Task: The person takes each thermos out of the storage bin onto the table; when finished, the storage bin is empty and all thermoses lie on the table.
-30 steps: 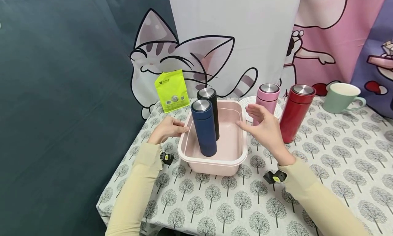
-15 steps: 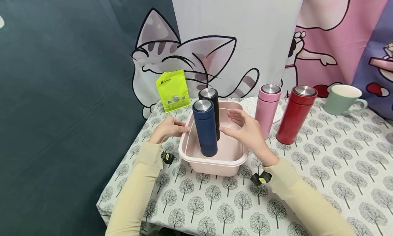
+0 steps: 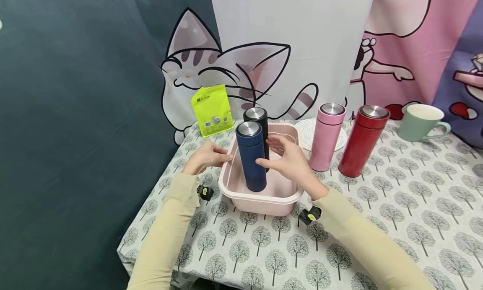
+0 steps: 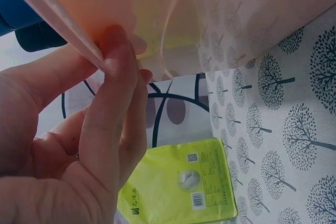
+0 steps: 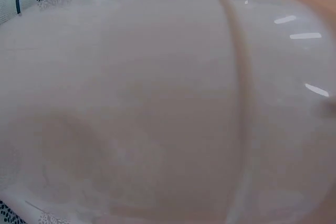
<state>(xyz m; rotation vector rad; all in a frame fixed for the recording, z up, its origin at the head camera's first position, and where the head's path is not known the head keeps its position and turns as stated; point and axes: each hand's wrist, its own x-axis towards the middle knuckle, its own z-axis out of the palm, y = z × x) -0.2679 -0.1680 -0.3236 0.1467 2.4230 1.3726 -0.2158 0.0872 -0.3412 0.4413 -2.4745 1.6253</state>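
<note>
A pale pink plastic basin (image 3: 264,206) stands on the table, holding a dark blue thermos bottle (image 3: 252,164) and, behind it, a black thermos bottle (image 3: 263,124), both upright. My left hand (image 3: 206,157) pinches the basin's left rim between thumb and fingers; the left wrist view shows this rim (image 4: 65,32) up close. My right hand (image 3: 289,161) reaches over the basin, thumb at the blue bottle's right side and fingers beside the black bottle; contact is unclear. In the right wrist view the basin's outer wall (image 5: 136,87) fills almost everything and hides the fingers.
Right of the basin stand a pink thermos bottle (image 3: 326,141) and a red thermos bottle (image 3: 363,143). A white round mat (image 3: 307,133) lies behind the pink one. A green mug (image 3: 419,124) is farther right. A yellow-green pouch (image 3: 213,114) leans at the back left.
My right hand has moved left from beside the pink bottle, over the basin's right rim, to the blue and black bottles. My left hand keeps its pinch on the rim.
</note>
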